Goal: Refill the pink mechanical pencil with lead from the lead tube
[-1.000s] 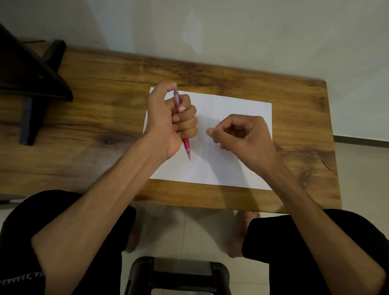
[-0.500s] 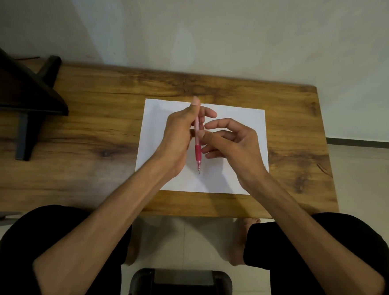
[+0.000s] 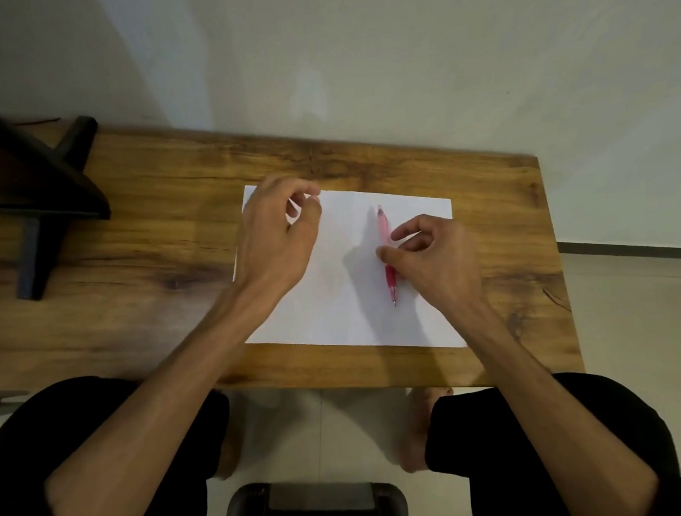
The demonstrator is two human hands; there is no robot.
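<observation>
Right hand [image 3: 431, 259] pinching the pink mechanical pencil [image 3: 387, 254]; left hand [image 3: 277, 238] curled, contents unclear.

No readable text, labels, brands or numbers anywhere. The paper sheet [image 3: 346, 305] on the counter [image 3: 148, 247] is blank white. The pink pencil [image 3: 386, 250] shows no legible print on its barrel; too small and blurred to tell any marking. The dark stand [image 3: 23, 179] at the counter's far left corner carries no visible writing.
</observation>
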